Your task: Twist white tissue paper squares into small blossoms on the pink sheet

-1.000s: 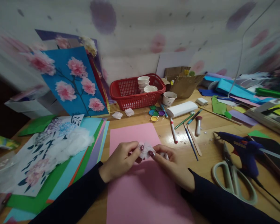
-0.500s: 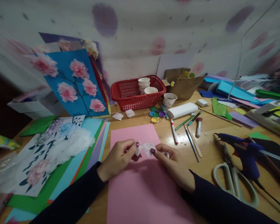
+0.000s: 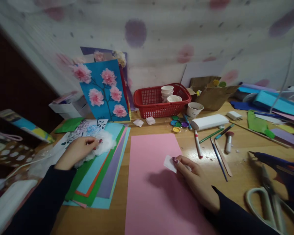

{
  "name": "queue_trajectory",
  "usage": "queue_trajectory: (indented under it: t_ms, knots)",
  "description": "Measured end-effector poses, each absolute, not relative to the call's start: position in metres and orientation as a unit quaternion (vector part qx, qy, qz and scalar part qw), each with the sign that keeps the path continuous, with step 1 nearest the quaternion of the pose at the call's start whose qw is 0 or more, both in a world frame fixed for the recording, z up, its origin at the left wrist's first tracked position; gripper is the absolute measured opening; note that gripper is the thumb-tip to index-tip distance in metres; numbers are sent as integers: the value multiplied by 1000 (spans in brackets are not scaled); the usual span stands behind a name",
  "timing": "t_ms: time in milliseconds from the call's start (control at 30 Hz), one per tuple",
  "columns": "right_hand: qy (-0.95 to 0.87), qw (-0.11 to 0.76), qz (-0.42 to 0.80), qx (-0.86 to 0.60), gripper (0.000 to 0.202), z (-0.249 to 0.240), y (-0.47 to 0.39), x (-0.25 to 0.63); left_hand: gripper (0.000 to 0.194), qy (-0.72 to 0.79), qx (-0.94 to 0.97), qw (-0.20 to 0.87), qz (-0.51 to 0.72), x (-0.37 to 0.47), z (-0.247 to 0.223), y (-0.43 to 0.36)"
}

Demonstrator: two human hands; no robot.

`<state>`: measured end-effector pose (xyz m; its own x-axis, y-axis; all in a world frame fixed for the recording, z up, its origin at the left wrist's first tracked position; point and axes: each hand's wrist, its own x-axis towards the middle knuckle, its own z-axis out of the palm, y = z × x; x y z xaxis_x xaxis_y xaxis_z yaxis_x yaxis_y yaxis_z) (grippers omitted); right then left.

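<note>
At the left, my left hand [image 3: 80, 148] reaches over a fluffy white heap of cotton wool [image 3: 106, 140]. Its thumb and fingers are pinched together in the cotton; how much they grip is partly hidden. My right hand [image 3: 192, 174] is raised over a pink sheet of paper [image 3: 149, 195], pinching a small white piece of thin paper [image 3: 170, 164] between thumb and fingers. A bit of white also shows behind that thumb. Beneath the cotton lie a stack of coloured paper sheets [image 3: 110, 176] and a printed flower sheet [image 3: 84, 125].
A red basket [image 3: 149, 109] with paper cups stands at the back, beside a blue card with pink flowers [image 3: 100, 81]. Paint pots [image 3: 176, 129], a marker [image 3: 198, 145], brushes [image 3: 219, 160], scissors [image 3: 271, 202] and a glue gun [image 3: 281, 166] lie to the right.
My left hand has left my right hand and moved left to the cotton wool. My right hand still holds white paper over the pink sheet. The view has turned left.
</note>
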<state>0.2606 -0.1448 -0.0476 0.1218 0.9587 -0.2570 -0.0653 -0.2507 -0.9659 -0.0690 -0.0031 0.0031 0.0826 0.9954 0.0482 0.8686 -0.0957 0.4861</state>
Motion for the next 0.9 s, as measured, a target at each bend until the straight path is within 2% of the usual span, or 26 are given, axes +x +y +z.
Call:
queue_trajectory:
  t_ms: [100,200,233,300,367,467,600,700,800,900]
  knots:
    - [-406,468,529,-579,45,-48,-145,262,43,699,700,61,136,-66,12,-3]
    - [-413,466,526,-580,44,-50,-145,264,48,691,700,-6,178,-32,23,-17]
    - [-418,466,520,-581,43,-51,-145,265,42,659,724,10,205,-15,25,-24]
    - [-438,470,497,-583,42,-51,-145,266,33,559,777,209,203,23,25,-40]
    - [-472,480,461,-578,40,-51,-146,267,34,432,783,419,153,60,20,-53]
    - [-524,492,405,-565,39,-49,-145,268,34,353,747,546,137,99,6,-62]
    - [-532,498,400,-556,40,-48,-144,268,21,327,699,617,155,114,-5,-56]
    - [-477,523,447,-547,40,-49,-144,269,21,319,675,641,177,113,-6,-52]
    - [-442,540,473,-538,36,-48,-148,271,23,325,686,617,208,111,-4,-55]
    - [-468,523,463,-541,37,-47,-151,272,20,324,739,546,226,111,-2,-61]
